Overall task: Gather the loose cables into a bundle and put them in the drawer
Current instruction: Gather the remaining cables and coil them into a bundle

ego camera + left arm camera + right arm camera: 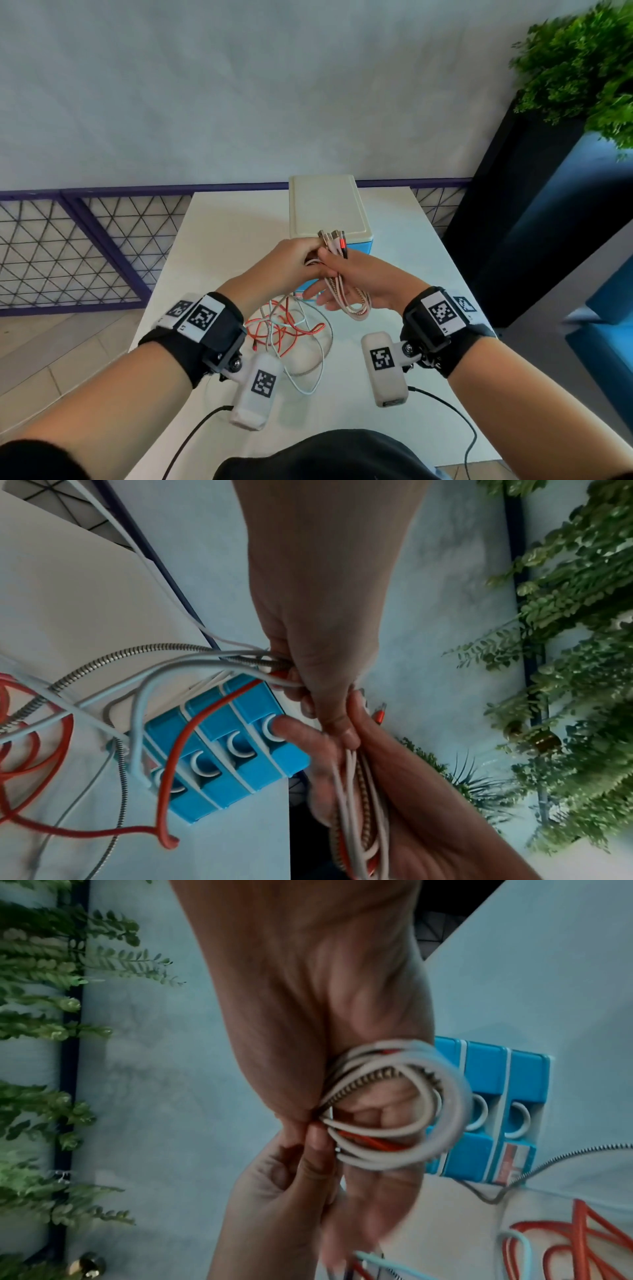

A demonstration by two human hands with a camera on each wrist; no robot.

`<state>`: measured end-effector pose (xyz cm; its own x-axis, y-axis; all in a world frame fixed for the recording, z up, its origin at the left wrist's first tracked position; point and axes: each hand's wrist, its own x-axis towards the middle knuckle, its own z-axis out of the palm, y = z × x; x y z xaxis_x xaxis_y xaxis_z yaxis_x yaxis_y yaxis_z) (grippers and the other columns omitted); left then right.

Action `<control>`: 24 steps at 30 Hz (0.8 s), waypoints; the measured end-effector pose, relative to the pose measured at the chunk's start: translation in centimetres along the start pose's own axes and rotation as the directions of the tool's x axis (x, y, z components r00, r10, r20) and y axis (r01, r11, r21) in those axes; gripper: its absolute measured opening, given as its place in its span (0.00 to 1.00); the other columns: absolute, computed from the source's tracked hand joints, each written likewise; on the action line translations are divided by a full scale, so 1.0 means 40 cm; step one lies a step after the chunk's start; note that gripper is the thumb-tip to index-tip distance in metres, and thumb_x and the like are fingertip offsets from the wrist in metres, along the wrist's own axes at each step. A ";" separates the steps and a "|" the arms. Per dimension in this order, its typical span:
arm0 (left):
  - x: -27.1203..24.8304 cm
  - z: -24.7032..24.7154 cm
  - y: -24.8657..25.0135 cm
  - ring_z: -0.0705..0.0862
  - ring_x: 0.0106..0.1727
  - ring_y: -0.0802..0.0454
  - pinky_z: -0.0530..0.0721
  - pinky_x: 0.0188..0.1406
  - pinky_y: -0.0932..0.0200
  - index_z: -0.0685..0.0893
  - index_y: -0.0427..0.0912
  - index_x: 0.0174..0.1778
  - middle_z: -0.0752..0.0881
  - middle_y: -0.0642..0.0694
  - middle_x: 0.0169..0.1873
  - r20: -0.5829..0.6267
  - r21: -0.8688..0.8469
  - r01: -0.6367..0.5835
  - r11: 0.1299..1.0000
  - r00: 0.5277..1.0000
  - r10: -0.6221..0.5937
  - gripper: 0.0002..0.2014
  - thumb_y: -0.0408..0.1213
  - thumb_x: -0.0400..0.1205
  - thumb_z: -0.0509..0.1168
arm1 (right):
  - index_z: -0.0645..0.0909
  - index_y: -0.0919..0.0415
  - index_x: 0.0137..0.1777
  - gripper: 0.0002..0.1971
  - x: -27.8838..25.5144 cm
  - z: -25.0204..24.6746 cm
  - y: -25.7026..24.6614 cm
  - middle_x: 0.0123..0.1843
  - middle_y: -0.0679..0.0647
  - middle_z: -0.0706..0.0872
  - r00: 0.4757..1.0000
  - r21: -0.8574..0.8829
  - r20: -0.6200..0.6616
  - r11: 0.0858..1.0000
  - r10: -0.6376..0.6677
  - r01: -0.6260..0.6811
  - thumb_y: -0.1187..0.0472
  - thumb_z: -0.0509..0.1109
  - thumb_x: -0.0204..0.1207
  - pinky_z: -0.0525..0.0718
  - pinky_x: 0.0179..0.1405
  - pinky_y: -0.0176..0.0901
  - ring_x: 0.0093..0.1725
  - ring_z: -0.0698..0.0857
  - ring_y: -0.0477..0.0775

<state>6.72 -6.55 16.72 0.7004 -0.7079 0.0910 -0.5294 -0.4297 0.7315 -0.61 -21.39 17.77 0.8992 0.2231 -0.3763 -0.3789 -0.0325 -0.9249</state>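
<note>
1. The head view shows both hands meeting above the middle of the white rectangular counter: the left hand pinches the plug ends of the gathered cables, and the right hand has its fingers curled around a looped bundle of white, braided and orange cables.
2. Only the head view shows the loose tangle of orange, white and metal-braided cables lying on the counter towards its near edge, below the wrists.
3. The left wrist view shows what the head view hides: the blue plastic drawer unit with white crescent handles, its drawer fronts looking shut, with an orange strand and pale strands draped across them.
4. The right wrist view shows the coil's rounded white loops pressed against the palm, with the drawer fronts just behind.
5. The drawer unit's cream top stands at the counter's far edge, right of centre.
6. Beyond the far edge: a pale wall and a purple-framed wire mesh fence. A dark planter with green foliage stands past the right edge.
7. The counter's left half is bare; its right edge is close to the planter.
</note>
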 end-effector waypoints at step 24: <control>-0.022 -0.029 -0.031 0.67 0.18 0.60 0.66 0.18 0.68 0.81 0.44 0.37 0.75 0.54 0.22 0.163 -0.336 0.247 0.909 0.966 -0.203 0.13 0.43 0.85 0.59 | 0.75 0.59 0.41 0.14 0.015 -0.045 0.015 0.25 0.46 0.67 0.993 -0.069 -0.106 0.997 -0.049 0.042 0.52 0.61 0.85 0.66 0.20 0.32 0.22 0.63 0.44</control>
<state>7.32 -4.73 16.50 0.7054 -0.6880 -0.1705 -0.1466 -0.3770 0.9146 0.09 -23.02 16.90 0.9349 0.1196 -0.3341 -0.3250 -0.0899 -0.9415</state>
